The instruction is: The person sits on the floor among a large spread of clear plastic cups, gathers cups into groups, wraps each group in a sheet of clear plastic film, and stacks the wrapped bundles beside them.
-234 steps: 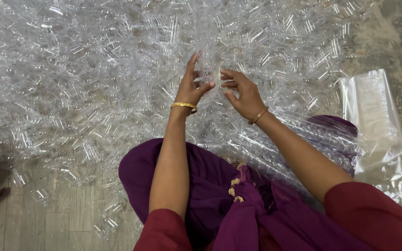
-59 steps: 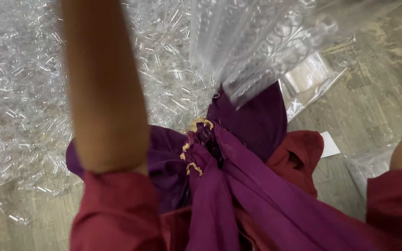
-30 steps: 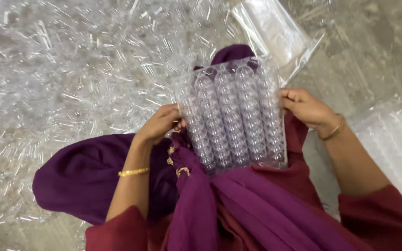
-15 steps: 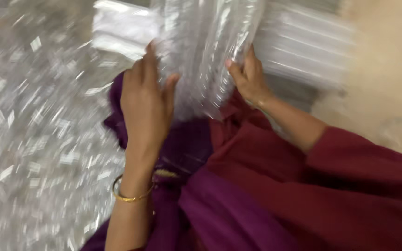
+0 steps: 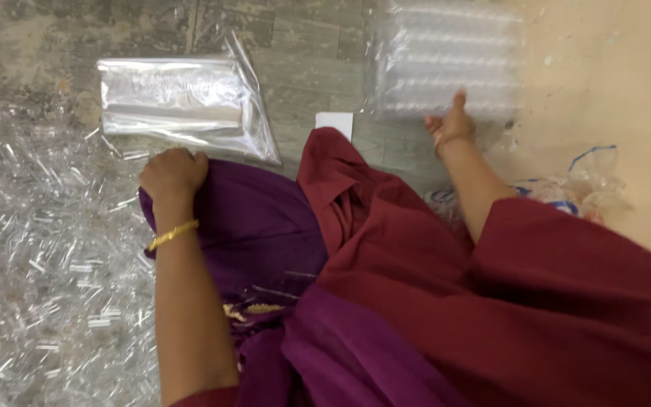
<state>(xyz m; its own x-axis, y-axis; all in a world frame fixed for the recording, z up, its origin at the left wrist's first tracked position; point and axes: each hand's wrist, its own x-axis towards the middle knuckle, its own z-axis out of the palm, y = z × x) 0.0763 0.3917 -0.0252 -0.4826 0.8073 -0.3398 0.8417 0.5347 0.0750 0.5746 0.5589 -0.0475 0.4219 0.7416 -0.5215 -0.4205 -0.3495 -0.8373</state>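
At the far left a heap of small clear plastic tubes [image 5: 32, 256] covers the floor, and the left hand [image 5: 173, 172], fingers curled shut, presses on the purple cloth [image 5: 265, 226] over the knee, just below a flat clear plastic bag of stacked sheets [image 5: 182, 105]. To the right, the right hand [image 5: 452, 124], fingers loosely spread, rests on the near edge of the clear ribbed plastic tray [image 5: 446, 68] lying flat on the floor. The step in hand seems to be setting this filled tray aside; it looks blurred, translucent, with parallel rows.

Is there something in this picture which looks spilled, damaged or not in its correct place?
Yes: loose clear plastic tubes lie scattered in disorder over the floor at the left. By contrast, the clear tray at the right hand lies flat, and the plastic bag looks intact.
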